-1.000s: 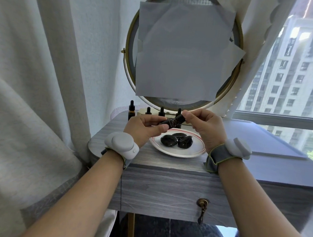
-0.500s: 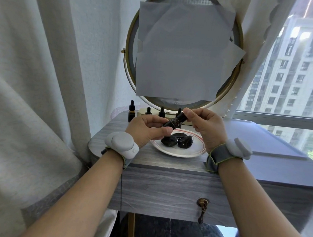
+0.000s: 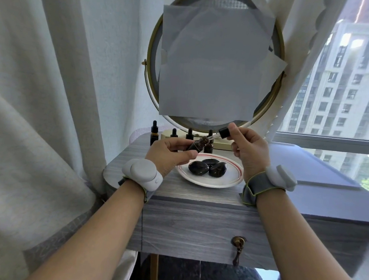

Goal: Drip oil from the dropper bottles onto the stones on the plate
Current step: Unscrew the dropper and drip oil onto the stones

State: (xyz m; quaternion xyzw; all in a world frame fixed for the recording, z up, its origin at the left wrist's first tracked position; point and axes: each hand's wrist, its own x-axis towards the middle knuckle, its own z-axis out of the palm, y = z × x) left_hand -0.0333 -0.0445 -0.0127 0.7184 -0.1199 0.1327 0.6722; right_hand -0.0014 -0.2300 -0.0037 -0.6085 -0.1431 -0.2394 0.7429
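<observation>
Here our left hand grips the tilted brown dropper bottle beside the plate, probably to steady it. Our right hand pinches the black dropper cap, its glass pipette reaching the neck. Three dark stones sit on the plate near the tabletop's front edge, with spare bottles along the back.

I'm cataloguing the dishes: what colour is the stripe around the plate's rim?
Red: a thin ring near the edge of the white plate, seen best in the head view.
</observation>
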